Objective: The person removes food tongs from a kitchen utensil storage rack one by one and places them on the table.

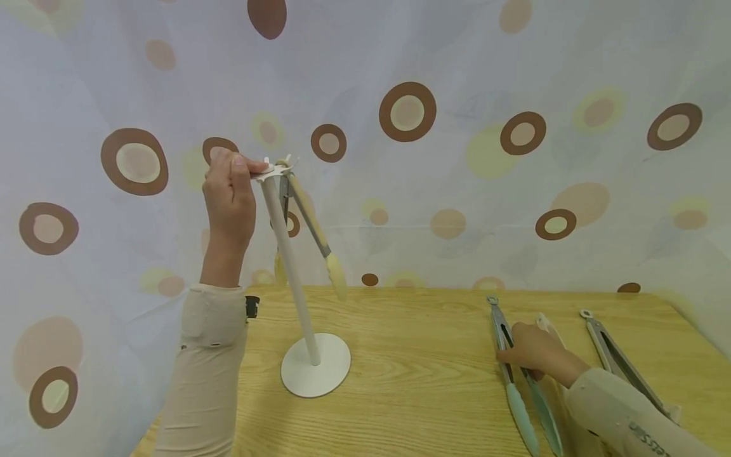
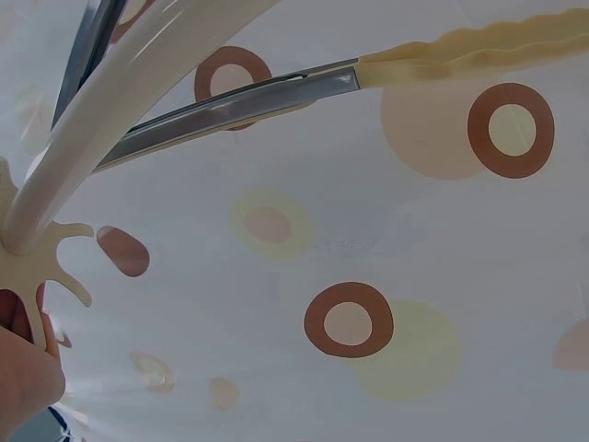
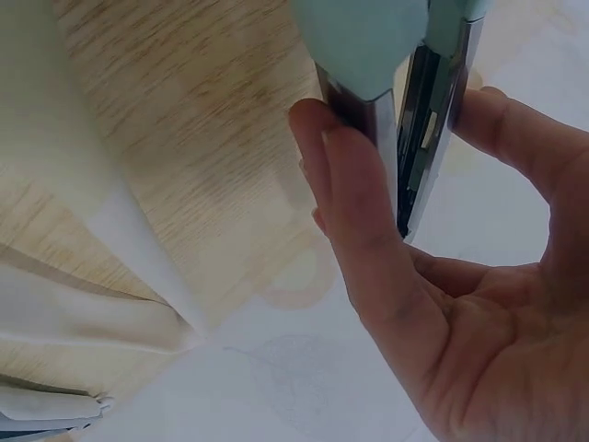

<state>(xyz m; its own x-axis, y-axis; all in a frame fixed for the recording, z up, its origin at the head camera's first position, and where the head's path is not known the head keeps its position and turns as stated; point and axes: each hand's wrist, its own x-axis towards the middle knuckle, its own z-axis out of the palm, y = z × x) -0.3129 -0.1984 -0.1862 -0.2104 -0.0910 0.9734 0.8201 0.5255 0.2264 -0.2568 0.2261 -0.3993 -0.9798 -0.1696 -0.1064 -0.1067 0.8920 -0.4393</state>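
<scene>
Gripping the edge of the hook plate point(image 1: 276, 171) atop the white stand point(image 1: 292, 273) with the left hand point(image 1: 231, 190), and pinching the green-tipped tongs point(image 1: 522, 416) between thumb and fingers with the right hand point(image 1: 539, 349). Showing, in the head view alone, the stand's round base point(image 1: 316, 382) on the wood-grain table point(image 1: 411, 362), well left of the green-tipped tongs. Showing there too the yellow-tipped tongs point(image 1: 310, 212), hanging tips down from the plate with arms apart, in front of a cloth point(image 1: 365, 57) printed with spots and rings. Revealing from the left wrist what stays hidden from the head: the plate's underside with curved prongs, and the bare metal channel inside a yellow-tipped arm; cutting off most of the left hand at the frame's edge. Revealing from the right wrist the grip itself, with thumb on one metal arm, fingers on the other, and a slim gap between. Showing only partly, behind the right hand in the head view, a pale utensil point(image 1: 548, 327); farther right, grey tongs point(image 1: 598, 339) with a ring end. Impossible to tell whether touching the table or slightly raised: the green-tipped tongs.
</scene>
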